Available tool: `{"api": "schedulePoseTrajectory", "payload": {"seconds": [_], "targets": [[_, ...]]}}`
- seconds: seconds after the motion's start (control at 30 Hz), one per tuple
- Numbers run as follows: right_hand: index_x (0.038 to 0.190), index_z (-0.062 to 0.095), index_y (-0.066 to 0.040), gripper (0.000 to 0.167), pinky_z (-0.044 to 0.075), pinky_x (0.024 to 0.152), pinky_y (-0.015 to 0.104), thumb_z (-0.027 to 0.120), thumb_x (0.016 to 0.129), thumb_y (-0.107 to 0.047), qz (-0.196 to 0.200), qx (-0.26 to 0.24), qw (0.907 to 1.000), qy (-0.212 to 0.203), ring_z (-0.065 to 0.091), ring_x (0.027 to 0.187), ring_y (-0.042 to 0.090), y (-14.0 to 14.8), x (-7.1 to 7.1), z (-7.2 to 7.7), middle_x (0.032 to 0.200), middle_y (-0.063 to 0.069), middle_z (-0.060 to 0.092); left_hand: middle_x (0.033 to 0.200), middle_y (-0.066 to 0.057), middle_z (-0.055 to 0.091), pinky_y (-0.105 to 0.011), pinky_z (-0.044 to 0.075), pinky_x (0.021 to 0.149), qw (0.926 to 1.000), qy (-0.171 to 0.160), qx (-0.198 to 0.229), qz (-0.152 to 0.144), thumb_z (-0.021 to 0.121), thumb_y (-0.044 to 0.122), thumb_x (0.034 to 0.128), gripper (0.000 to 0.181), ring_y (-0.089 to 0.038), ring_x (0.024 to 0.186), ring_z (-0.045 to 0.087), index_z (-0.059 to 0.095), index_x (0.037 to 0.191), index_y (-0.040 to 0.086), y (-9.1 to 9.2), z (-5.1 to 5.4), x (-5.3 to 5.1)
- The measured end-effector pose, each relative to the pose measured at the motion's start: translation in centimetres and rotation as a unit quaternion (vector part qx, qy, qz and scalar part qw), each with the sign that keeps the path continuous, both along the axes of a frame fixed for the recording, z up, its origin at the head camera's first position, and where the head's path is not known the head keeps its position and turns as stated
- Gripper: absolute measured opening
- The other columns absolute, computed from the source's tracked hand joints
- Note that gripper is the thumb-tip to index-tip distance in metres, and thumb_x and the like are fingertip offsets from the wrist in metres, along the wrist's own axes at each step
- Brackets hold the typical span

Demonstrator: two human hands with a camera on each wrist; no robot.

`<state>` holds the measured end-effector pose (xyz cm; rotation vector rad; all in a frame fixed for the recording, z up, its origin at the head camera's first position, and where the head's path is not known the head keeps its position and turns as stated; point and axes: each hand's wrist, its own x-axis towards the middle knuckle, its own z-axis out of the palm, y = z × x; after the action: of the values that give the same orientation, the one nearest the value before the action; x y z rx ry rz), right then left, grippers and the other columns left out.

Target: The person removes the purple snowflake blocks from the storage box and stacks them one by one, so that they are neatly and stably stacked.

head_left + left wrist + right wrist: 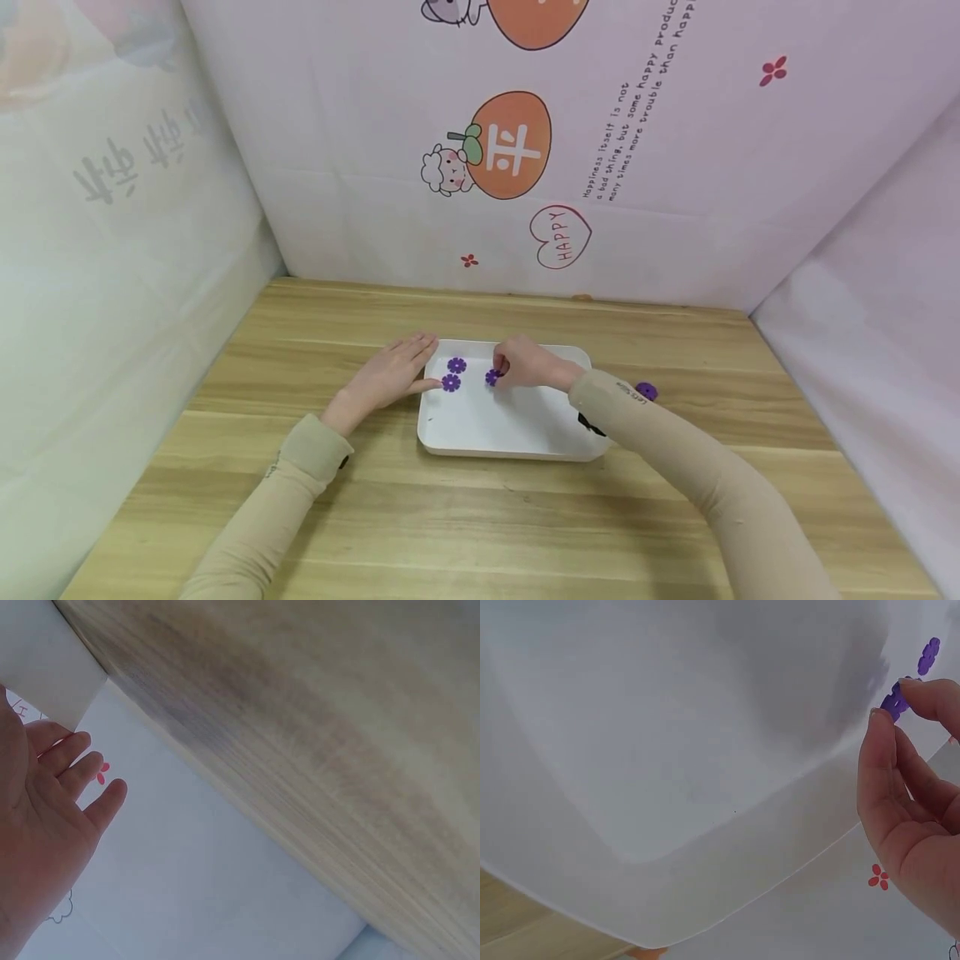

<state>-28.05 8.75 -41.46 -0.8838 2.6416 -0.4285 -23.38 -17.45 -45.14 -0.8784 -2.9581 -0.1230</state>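
A white tray [510, 421] holds two purple snowflake building discs, an upper disc [457, 365] and a lower disc [450, 382], side by side near its left end. Over the tray's middle, my right hand [528, 362] pinches another purple snowflake disc [492, 377] between thumb and fingertips; the right wrist view shows this pinched disc [895, 703] edge-on. My left hand [393, 371] lies along the tray's left edge with fingers extended, its thumb reaching over the rim beside the lower disc. In the left wrist view, the left hand's fingers [79, 776] are at the tray's outer side.
Right of the tray, partly behind the right sleeve, a purple piece [647, 391] lies on the wooden table [480, 533]. White printed cloth [360, 183] stands behind the table, with pale cloth walls at the left and right.
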Motion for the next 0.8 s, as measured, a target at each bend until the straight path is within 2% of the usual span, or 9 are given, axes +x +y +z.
{"api": "schedulePoseTrajectory", "payload": {"seconds": [0.37, 0.57, 0.8], "targets": [[0.095, 0.07, -0.002, 0.016, 0.055, 0.072, 0.025, 0.078, 0.084, -0.011, -0.02, 0.006, 0.9998, 0.003, 0.06, 0.078, 0.015, 2.1, -0.3, 1.0, 0.089, 0.008, 0.07, 0.16, -0.018, 0.034, -0.051, 0.032, 0.122, 1.0, 0.002, 0.005, -0.002, 0.049, 0.056, 0.0982, 0.08, -0.036, 0.149, 0.033, 0.034, 0.152, -0.001, 0.0, 0.1, 0.1], [0.093, 0.071, -0.002, 0.016, 0.055, 0.072, 0.024, 0.078, 0.082, -0.011, -0.026, 0.006, 0.9996, 0.012, 0.061, 0.078, 0.014, 3.8, 0.0, 0.9, 0.088, 0.008, 0.071, 0.16, -0.018, 0.033, -0.051, 0.031, 0.122, 1.0, 0.0, 0.006, -0.004, 0.049, 0.056, 0.0978, 0.081, -0.036, 0.149, 0.033, 0.034, 0.152, -0.001, 0.0, 0.0, 0.1], [0.091, 0.071, 0.002, 0.018, 0.058, 0.072, 0.028, 0.079, 0.079, -0.009, -0.018, -0.028, 0.9986, 0.042, 0.065, 0.077, 0.017, 5.5, 0.1, 1.4, 0.087, 0.012, 0.073, 0.16, -0.019, 0.033, -0.052, 0.031, 0.122, 0.9999, -0.005, 0.009, -0.004, 0.05, 0.055, 0.0981, 0.08, -0.036, 0.149, 0.033, 0.033, 0.152, -0.002, 0.1, 0.2, 0.1]]}}
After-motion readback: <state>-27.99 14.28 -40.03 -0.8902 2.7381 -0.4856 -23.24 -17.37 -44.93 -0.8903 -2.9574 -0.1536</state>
